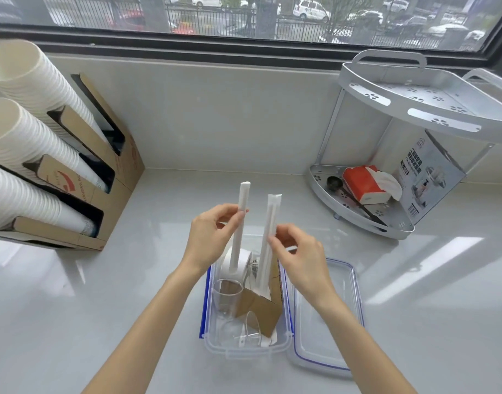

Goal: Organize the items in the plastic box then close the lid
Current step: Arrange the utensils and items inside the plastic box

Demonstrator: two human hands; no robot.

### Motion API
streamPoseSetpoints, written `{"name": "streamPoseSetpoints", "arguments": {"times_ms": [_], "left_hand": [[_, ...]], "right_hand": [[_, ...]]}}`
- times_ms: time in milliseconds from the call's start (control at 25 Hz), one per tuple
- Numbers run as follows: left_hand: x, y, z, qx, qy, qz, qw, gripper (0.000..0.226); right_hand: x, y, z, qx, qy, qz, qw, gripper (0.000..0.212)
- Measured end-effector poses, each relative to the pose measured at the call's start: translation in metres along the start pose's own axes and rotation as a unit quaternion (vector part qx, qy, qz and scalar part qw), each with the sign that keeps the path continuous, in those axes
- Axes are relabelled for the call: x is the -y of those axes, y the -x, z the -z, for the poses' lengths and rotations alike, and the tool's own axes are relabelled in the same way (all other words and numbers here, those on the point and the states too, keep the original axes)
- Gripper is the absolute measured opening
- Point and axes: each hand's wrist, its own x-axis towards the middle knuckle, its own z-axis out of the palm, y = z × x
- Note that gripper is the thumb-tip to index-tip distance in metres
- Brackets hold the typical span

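Observation:
A clear plastic box [215, 346] with blue clips stands on the counter near me. Inside it are a clear cup [227, 294], a brown cardboard piece [258, 308], a white roll [242, 261] and clear plastic utensils [244, 332]. Its clear lid [326, 322] with a blue seal lies flat just right of the box. My left hand [213, 234] pinches one paper-wrapped straw [241, 220], held upright over the box. My right hand [298, 251] pinches a second wrapped straw [268, 240], whose lower end reaches down into the box.
A cardboard dispenser [82, 177] with stacks of white paper cups [25, 115] stands at the left. A white two-tier corner rack [400, 155] at the back right holds a red tissue pack [363, 184], a black spoon and a printed box. A window runs along the back.

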Motion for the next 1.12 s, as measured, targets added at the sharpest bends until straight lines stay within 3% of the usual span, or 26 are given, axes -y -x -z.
{"name": "streamPoseSetpoints", "arguments": {"times_ms": [200,520,640,840,1120], "left_hand": [[-0.006,0.02,-0.01,0.095,0.04,0.026,0.994,0.019],[0.004,0.042,-0.019,0.163,0.022,0.035,0.986,0.024],[0.009,0.046,-0.013,0.156,-0.003,0.043,0.987,0.023],[0.027,0.058,-0.001,0.078,-0.078,0.041,0.993,0.02],[0.042,0.077,-0.003,0.107,-0.165,0.037,0.98,0.026]], "right_hand": [[0.008,-0.003,0.002,0.001,-0.027,0.026,0.999,0.019],[-0.003,0.008,-0.002,0.024,-0.035,-0.019,0.999,0.002],[-0.005,0.009,0.005,0.025,-0.02,-0.03,0.999,0.007],[-0.02,0.016,0.01,0.034,0.051,-0.071,0.996,0.028],[-0.054,0.035,-0.015,0.078,0.123,-0.141,0.979,0.009]]}}
